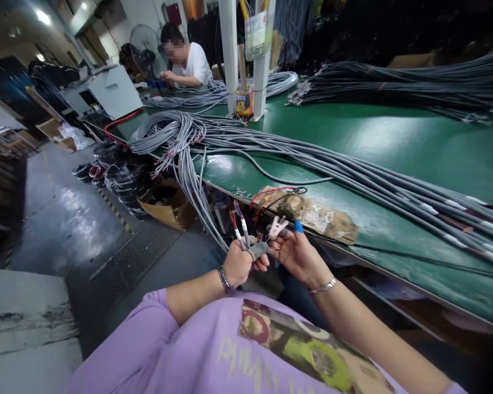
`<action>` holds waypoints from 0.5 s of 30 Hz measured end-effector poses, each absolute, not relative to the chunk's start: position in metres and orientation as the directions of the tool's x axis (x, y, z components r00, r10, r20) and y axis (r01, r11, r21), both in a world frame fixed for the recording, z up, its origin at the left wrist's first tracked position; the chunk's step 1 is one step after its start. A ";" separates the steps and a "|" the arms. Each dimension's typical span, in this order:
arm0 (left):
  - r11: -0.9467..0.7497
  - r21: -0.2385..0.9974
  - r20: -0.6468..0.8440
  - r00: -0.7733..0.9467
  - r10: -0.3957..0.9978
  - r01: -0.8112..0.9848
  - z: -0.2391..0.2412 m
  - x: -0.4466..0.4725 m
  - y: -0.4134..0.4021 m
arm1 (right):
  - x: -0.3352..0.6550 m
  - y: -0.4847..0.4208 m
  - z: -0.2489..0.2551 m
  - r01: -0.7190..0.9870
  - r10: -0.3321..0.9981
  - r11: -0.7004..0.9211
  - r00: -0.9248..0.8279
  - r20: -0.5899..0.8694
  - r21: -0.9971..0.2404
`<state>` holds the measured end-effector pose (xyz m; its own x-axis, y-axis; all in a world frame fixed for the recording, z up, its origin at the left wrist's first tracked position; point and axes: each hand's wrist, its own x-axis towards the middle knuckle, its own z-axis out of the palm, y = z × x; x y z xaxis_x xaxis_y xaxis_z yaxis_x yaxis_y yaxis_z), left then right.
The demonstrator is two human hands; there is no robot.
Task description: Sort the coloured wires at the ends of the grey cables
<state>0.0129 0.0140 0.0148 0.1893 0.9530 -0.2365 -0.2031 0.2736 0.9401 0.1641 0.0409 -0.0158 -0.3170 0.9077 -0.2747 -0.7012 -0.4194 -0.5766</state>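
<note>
Two grey cables (pixel 245 232) stand upright out of my left hand (pixel 239 264), their white-banded ends splitting into red and blue wires. My left hand is closed around them, with grey coverings on some of its fingers. Close beside it on the right is my right hand (pixel 299 257), fingers curled and a blue covering (pixel 298 226) on one fingertip. A pale pink pronged piece (pixel 277 226) shows at its fingertips; its kind is unclear. Thin orange wire ends (pixel 274 249) reach the right fingers from the left hand's side. Both hands are just off the bench's front edge.
Long grey cables (pixel 304 156) run along the green bench (pixel 394 131), coiled at its left end. Taped cardboard (pixel 320 216) lies at the edge. Black cable bundles (pixel 394 82) lie behind. A co-worker (pixel 193 63) sits beyond a white post (pixel 230 54). An open carton (pixel 168 202) stands on the floor.
</note>
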 end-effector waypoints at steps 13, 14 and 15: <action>0.213 0.974 -0.226 0.360 0.905 0.077 0.012 0.009 -0.003 | 0.174 -0.005 -0.007 -0.166 0.981 -0.079 -0.187 -0.047 -0.983; 0.214 0.972 -0.234 0.387 0.892 0.096 0.013 0.009 -0.004 | 0.176 -0.006 -0.006 -0.127 0.980 -0.048 -0.200 -0.022 -0.991; 0.216 0.970 -0.242 0.410 0.879 0.109 0.013 0.010 -0.006 | 0.179 -0.007 -0.005 -0.098 0.975 -0.021 -0.223 0.001 -0.995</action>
